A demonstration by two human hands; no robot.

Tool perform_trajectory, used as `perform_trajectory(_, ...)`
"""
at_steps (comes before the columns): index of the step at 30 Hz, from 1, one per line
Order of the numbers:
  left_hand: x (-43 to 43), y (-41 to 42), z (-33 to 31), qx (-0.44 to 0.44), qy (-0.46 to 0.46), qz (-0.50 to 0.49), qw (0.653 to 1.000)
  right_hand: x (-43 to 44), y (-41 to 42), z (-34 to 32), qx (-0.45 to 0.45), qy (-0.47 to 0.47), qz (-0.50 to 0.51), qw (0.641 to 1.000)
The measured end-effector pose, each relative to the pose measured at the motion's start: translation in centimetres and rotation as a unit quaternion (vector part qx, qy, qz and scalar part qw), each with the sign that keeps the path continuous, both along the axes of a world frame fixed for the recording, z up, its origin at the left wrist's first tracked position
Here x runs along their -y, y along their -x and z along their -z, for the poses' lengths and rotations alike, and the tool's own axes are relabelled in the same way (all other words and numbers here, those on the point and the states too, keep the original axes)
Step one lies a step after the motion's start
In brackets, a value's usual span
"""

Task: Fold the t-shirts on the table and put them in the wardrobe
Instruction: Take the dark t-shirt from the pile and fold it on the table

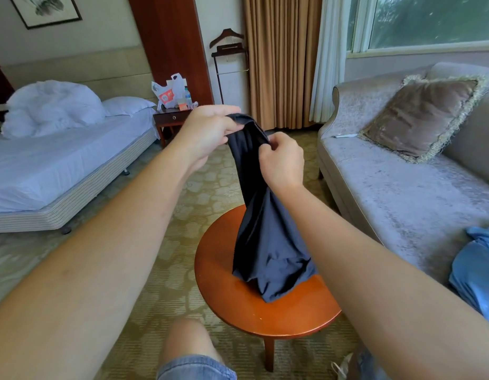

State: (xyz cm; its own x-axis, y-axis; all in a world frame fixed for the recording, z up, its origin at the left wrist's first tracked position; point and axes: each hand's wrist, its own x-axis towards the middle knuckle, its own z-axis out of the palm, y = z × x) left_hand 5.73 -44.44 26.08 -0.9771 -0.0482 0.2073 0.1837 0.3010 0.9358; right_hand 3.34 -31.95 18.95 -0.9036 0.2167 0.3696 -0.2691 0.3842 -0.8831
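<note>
A dark navy t-shirt (265, 242) hangs bunched from both of my hands above a small round wooden table (238, 303). Its lower end droops onto the tabletop. My left hand (207, 133) pinches the top edge of the shirt between thumb and fingers. Just below and to the right, my right hand (281, 160) grips the same fabric. A light blue t-shirt (476, 272) lies crumpled on the sofa at the right edge. No wardrobe shows in this view.
A grey sofa (402, 193) with a brown fringed cushion (421, 116) stands to the right of the table. A bed (59, 165) fills the left side, with a nightstand (172, 119) and a valet stand (229, 50) behind. My knee (188, 346) is below, on patterned carpet.
</note>
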Motion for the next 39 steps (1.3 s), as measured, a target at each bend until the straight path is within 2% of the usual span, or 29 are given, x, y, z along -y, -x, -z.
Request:
perform_trajectory(4,1.0,1.1,0.9,0.011,-0.034,-0.029,0.999,0.0,0.0,0.2,0.01,0.116,-0.092,0.989)
perform_trajectory(7,1.6,1.9,1.7,0.006,-0.066,-0.051,0.997,-0.1,-0.2,0.3,0.002,0.126,-0.134,0.983)
perform_trajectory(15,5.5,2.3,1.8,-0.009,-0.125,-0.165,0.978,-4.0,0.0,1.4,0.086,-0.018,-0.248,0.965)
perform_trajectory(18,7.4,1.6,2.0,-0.003,-0.109,-0.215,0.971,-6.8,-0.4,2.1,0.174,-0.084,-0.265,0.945)
perform_trajectory(21,8.6,0.9,2.3,0.009,-0.081,-0.24,0.967,-10.0,-1.2,2.8,0.308,-0.131,-0.288,0.897)
perform_trajectory(23,8.7,0.5,2.3,0.011,-0.079,-0.244,0.967,-11.8,-1.6,3.7,0.383,-0.18,-0.275,0.863)
perform_trajectory(26,8.1,0.0,2.6,0.008,-0.091,-0.246,0.965,-14.2,-1.6,6.5,0.423,-0.204,-0.188,0.863)
perform_trajectory(28,7.8,0.0,3.3,0.023,-0.088,-0.25,0.964,-14.8,-1.5,7.9,0.419,-0.106,-0.137,0.891)
perform_trajectory(30,7.6,-0.1,3.8,0.033,-0.097,-0.249,0.963,-14.6,-1.7,7.8,0.375,0.008,-0.095,0.922)
perform_trajectory(32,7.5,-0.3,4.0,0.035,-0.103,-0.254,0.961,-14.1,-1.4,7.0,0.311,0.053,-0.045,0.948)
perform_trajectory(34,7.8,-0.3,3.7,0.027,-0.107,-0.252,0.961,-13.5,-1.2,5.4,0.274,0.09,-0.038,0.957)
perform_trajectory(39,7.7,-1.3,0.7,0.013,-0.145,-0.243,0.959,-11.5,-2.0,-0.4,0.198,0.184,-0.102,0.957)
